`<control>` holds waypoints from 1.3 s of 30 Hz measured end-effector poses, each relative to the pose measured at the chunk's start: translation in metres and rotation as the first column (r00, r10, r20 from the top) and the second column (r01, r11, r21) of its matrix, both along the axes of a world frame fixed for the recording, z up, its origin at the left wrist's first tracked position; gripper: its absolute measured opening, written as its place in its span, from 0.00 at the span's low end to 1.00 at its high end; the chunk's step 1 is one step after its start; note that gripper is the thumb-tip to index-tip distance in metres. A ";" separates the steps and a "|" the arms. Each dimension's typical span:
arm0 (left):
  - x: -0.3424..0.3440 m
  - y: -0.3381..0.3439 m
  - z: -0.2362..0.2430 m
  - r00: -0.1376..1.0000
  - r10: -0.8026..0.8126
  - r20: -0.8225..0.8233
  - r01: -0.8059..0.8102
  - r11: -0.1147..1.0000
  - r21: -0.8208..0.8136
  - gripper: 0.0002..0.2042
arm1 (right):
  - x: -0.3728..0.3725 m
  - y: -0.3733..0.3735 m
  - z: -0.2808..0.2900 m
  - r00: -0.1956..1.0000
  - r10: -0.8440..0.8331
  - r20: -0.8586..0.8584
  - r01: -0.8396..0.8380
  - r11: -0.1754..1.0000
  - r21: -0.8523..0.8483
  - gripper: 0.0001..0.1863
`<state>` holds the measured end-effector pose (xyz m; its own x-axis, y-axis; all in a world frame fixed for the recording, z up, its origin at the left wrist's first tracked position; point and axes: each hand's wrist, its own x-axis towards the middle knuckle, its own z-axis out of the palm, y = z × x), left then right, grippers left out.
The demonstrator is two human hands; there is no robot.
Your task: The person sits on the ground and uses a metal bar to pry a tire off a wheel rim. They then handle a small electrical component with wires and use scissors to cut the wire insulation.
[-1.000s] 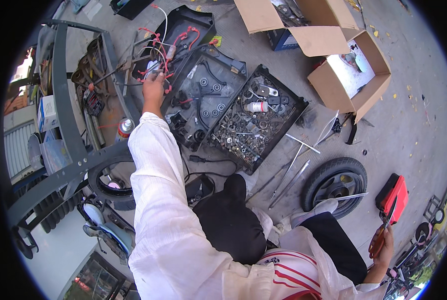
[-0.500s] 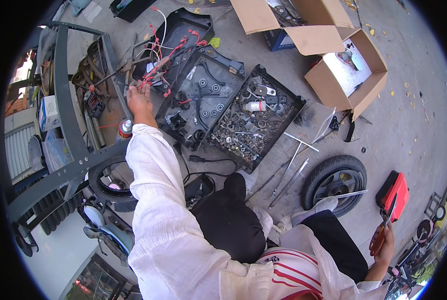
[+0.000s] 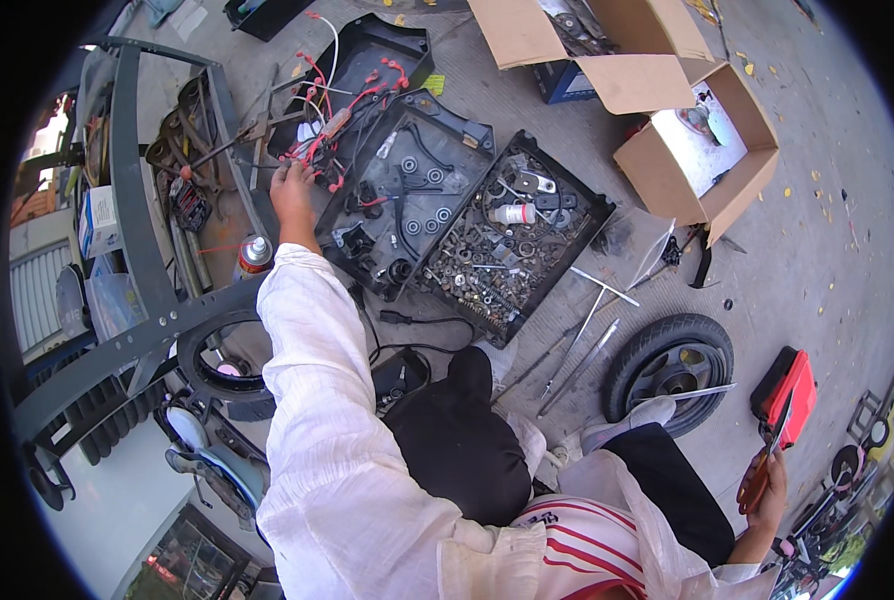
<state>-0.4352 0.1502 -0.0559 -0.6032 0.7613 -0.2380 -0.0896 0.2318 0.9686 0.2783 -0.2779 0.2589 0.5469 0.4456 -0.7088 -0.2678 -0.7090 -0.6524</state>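
Observation:
My left hand (image 3: 294, 197) reaches out at the end of a white sleeve. Its fingers are bent and slightly apart at the near edge of a bundle of red cables (image 3: 319, 145), the tips partly hidden. The bundle lies across the black plastic trays (image 3: 402, 45) at the upper left. Low on the right, my right hand (image 3: 767, 505) is closed round the orange-brown handles of a pair of scissors (image 3: 755, 487). The silver blades point up, overlapping a red and black pouch (image 3: 793, 385) on the ground.
A black tray (image 3: 600, 210) holds many nuts, bolts and a white bottle (image 3: 514, 214). Bearings and levers lie in the neighbouring black tray (image 3: 457, 125). A small wheel (image 3: 712, 345), a T-handle wrench (image 3: 604, 287), cardboard boxes (image 3: 747, 180), a spray can (image 3: 256, 255) and a metal frame (image 3: 147, 200) stand around.
My left hand has shifted a little to the right and forward, closer to the red cables. My right hand keeps its place with the scissors.

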 end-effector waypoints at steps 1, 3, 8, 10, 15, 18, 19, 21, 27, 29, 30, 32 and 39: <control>0.002 0.000 -0.001 0.999 -0.016 -0.038 0.016 1.000 -0.004 0.17 | 0.000 0.000 0.000 1.000 -0.002 0.002 0.002 1.000 0.002 0.18; 0.000 -0.003 0.000 0.993 -0.040 -0.107 0.036 0.999 -0.032 0.16 | 0.000 0.001 -0.001 1.000 -0.004 0.004 0.003 1.000 0.008 0.17; 0.031 0.012 0.035 0.983 -0.019 0.184 -0.011 0.987 0.163 0.14 | -0.004 -0.001 -0.001 1.000 -0.017 0.021 0.016 1.000 0.009 0.18; 0.048 0.028 0.060 0.910 0.023 0.413 -0.146 0.952 0.270 0.13 | -0.002 -0.004 -0.001 1.000 -0.012 0.022 0.013 1.000 -0.008 0.18; 0.034 0.051 0.080 0.736 -0.003 0.677 -0.316 0.883 0.347 0.12 | -0.003 0.008 0.005 0.999 0.022 -0.045 -0.022 1.000 0.001 0.27; 0.044 0.050 0.075 0.730 0.042 0.682 -0.331 0.895 0.300 0.11 | -0.005 0.004 0.005 0.998 -0.006 -0.058 0.009 0.999 0.049 0.27; 0.040 0.046 0.070 0.799 0.062 0.598 -0.285 0.915 0.286 0.12 | -0.005 0.004 0.005 0.998 -0.010 -0.057 0.013 0.999 0.048 0.27; 0.030 0.037 0.063 0.909 0.086 0.407 -0.198 0.950 0.242 0.15 | -0.005 0.004 0.004 0.998 -0.018 -0.053 0.020 0.999 0.046 0.27; 0.015 0.025 0.071 0.816 0.207 0.540 -0.362 0.911 0.196 0.25 | 0.001 -0.003 0.000 0.999 -0.023 -0.041 0.024 0.999 0.041 0.27; 0.020 0.022 0.077 0.793 0.243 0.559 -0.415 0.887 0.204 0.25 | 0.000 -0.002 0.001 0.999 -0.018 -0.051 0.020 0.999 0.043 0.27; 0.024 0.019 0.078 0.792 0.247 0.559 -0.417 0.887 0.199 0.26 | -0.001 -0.001 0.002 0.998 -0.015 -0.056 0.018 0.999 0.044 0.27; 0.035 0.014 0.084 0.796 0.218 0.565 -0.383 0.904 0.190 0.26 | -0.003 0.000 0.003 0.998 -0.012 -0.061 0.015 0.998 0.053 0.27; 0.088 0.004 0.101 0.756 0.171 0.632 -0.330 0.933 0.142 0.25 | -0.003 -0.001 0.005 0.998 -0.008 -0.056 0.011 0.998 0.054 0.27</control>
